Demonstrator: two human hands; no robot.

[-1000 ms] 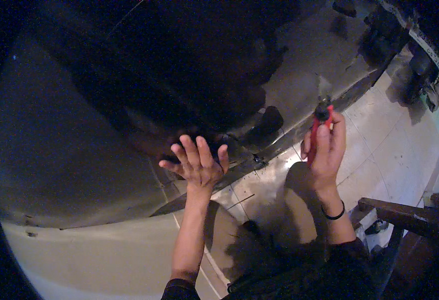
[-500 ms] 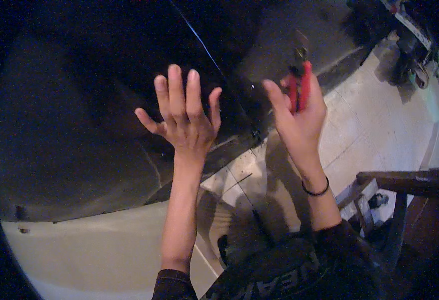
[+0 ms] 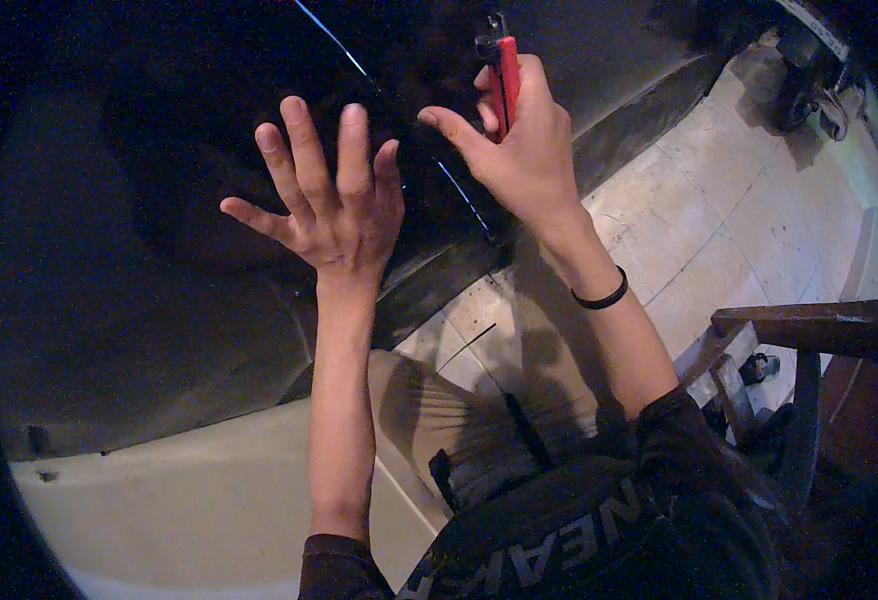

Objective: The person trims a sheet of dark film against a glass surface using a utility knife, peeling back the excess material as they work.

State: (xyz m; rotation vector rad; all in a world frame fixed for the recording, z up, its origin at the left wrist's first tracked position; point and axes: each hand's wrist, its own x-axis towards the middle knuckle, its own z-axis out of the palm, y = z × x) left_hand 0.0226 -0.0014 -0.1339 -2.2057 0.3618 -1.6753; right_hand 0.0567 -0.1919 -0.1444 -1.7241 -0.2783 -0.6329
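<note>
Red-handled pliers [image 3: 506, 88] are gripped in my right hand [image 3: 529, 150], the metal jaws pointing up and away from me. The fingers of that hand curl round the handles while its thumb sticks out to the left. My left hand [image 3: 334, 200] is held up with its fingers spread and nothing in them. Both hands are in front of a large dark surface [image 3: 139, 330]. A thin bluish shiny line [image 3: 334, 40] runs across its darkest part, partly hidden behind the hands. What lies in that dark part is too dim to make out.
Pale tiled floor [image 3: 689, 210] spreads to the right. Dark wooden furniture [image 3: 809, 330] stands at the right edge. A dark object with metal parts [image 3: 809, 80] sits at the far right. A pale surface [image 3: 199, 500] lies at the lower left.
My right hand has moved up and to the left with the pliers, closer to the left hand. My left hand has shifted slightly left and up, still spread.
</note>
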